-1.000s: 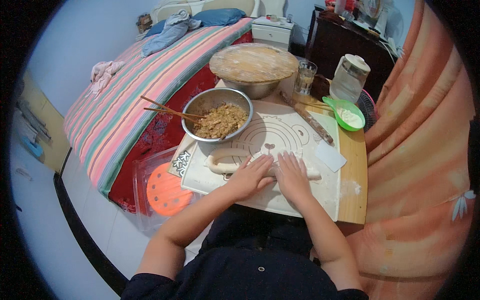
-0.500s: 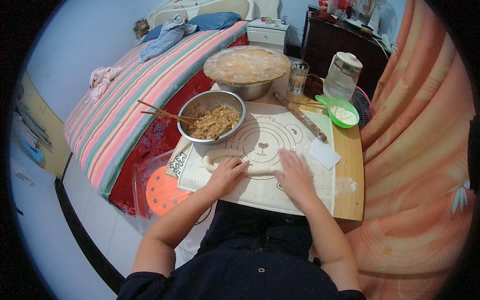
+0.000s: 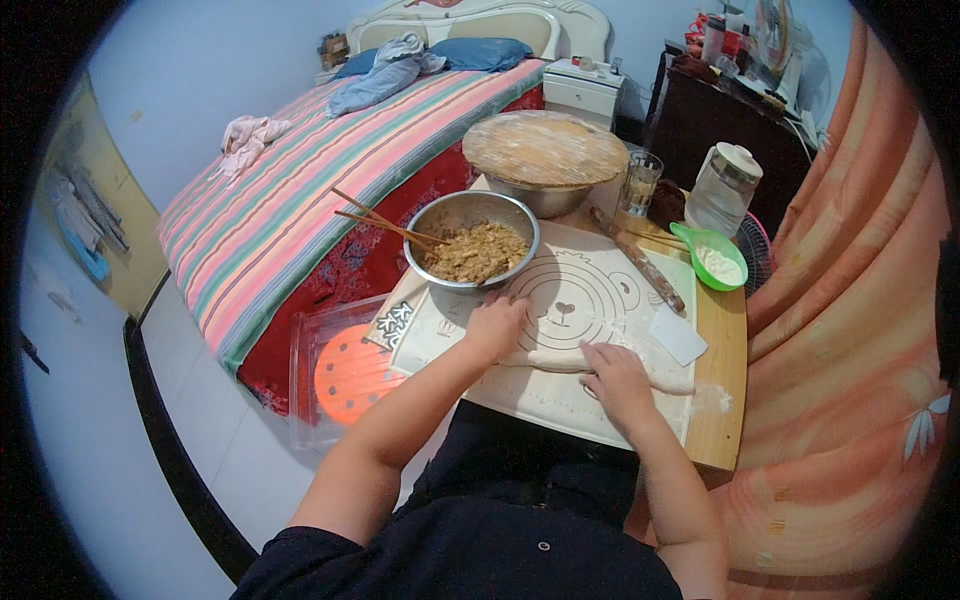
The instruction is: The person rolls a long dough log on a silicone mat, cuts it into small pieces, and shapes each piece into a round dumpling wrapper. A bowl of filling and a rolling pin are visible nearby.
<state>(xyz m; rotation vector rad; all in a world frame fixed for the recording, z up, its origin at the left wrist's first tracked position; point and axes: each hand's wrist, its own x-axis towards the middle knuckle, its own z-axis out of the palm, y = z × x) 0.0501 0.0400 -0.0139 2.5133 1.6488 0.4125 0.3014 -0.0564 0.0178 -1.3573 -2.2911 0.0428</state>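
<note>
A long, pale rope of dough [image 3: 545, 359] lies across a cream silicone baking mat [image 3: 540, 400] printed with a bear face and rings. My left hand [image 3: 497, 325] rests over the dough's left end, fingers apart and reaching toward the metal bowl; it hides that end. Palm down, my right hand [image 3: 618, 382] lies across the rope, fingers on its far side and thumb apart on the near side. Beyond the right hand, the dough's other end runs almost to the mat's right edge. A white rectangular scraper [image 3: 678, 334] sits on the mat further right.
Behind the mat are a metal bowl [image 3: 418, 262] of minced filling with chopsticks [image 3: 375, 220], and a floured round board [image 3: 545, 150] covering another bowl. A rolling pin [image 3: 650, 272], green scoop of flour [image 3: 683, 236], glass [image 3: 640, 185] and water jug [image 3: 722, 190] stand rightward.
The dough, curled back at its left end before, now stretches further right as a straighter rope. My left hand has moved up and away from my right; the view has shifted.
</note>
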